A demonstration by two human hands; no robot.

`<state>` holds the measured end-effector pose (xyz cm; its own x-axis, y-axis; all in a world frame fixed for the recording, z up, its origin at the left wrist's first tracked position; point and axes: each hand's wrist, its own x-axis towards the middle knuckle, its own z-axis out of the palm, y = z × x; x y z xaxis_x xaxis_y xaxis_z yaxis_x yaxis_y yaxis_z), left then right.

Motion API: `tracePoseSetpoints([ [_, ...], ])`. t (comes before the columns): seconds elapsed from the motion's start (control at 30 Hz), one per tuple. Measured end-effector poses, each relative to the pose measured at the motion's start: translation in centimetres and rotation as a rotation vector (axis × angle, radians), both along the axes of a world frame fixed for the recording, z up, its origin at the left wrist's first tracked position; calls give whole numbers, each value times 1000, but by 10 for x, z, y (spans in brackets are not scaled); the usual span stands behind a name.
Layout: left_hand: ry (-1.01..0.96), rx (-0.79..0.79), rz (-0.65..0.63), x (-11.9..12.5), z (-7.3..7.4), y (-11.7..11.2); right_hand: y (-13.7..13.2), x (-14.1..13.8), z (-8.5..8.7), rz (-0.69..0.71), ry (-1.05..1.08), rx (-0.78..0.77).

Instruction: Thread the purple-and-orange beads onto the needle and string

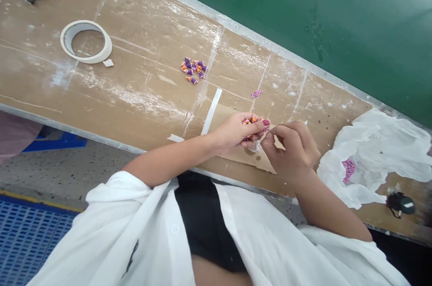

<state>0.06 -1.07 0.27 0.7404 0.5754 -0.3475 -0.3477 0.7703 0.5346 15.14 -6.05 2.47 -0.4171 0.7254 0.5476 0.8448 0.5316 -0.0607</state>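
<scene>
My left hand is closed around several tiny orange and purple figurines, which stick out between the fingers and thumb. Close beside it, my right hand has thumb and forefinger pinched together near the left thumb; what they pinch, if anything, is too small to name. Under both hands lies a piece of cardboard on the table, with a small clear item partly hidden by the fingers. Farther off is a loose pile of similar purple and orange figurines. A little heap of pink-purple bits sits beyond my hands.
A roll of white tape lies at the left on the brown-covered table. Crumpled white sheeting at the right holds more pink-purple bits. Near it is a small black object. A green surface borders the far edge.
</scene>
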Motion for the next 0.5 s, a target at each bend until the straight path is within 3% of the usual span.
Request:
tracePoseSetpoints([
  [0.37,-7,9,-8,-1,0,1,2,-5,0,6,57,-14],
  [0.5,-96,51,-26,-1,-2,1,3,1,2,80,94,16],
])
